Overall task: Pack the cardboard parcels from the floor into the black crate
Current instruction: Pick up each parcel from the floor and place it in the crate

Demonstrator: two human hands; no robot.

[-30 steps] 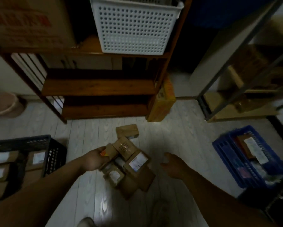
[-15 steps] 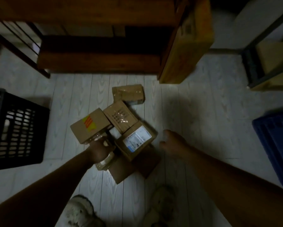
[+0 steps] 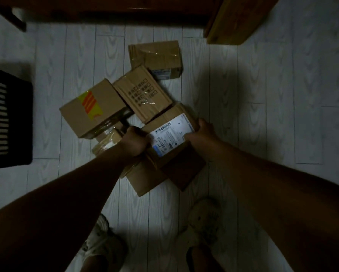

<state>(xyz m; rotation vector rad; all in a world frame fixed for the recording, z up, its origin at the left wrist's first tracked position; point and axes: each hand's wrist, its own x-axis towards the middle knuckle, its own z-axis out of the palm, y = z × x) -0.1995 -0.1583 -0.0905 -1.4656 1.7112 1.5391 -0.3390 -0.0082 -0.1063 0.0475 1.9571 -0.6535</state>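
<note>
Several cardboard parcels lie in a heap on the pale plank floor. A parcel with a white shipping label [image 3: 169,134] sits on top of the heap's near side. My left hand [image 3: 134,141] grips its left edge and my right hand [image 3: 201,132] grips its right edge. Beside it lie a parcel with an orange-yellow sticker [image 3: 94,108], a parcel with printed squares [image 3: 143,95] and a taped parcel [image 3: 156,55] farther off. Plain parcels [image 3: 149,177] lie under the labelled one. The black crate [image 3: 7,118] stands at the left edge, only its side showing.
A dark wooden shelf unit [image 3: 105,10] runs along the top of the view. A yellow-brown carton [image 3: 235,22] leans at its right end. My two feet in light slippers [image 3: 204,218] stand just below the heap.
The view has tilted down and closer to the heap. My right hand moved left onto the labelled parcel's right edge, and my left hand moved from the smaller parcels to its left edge.
</note>
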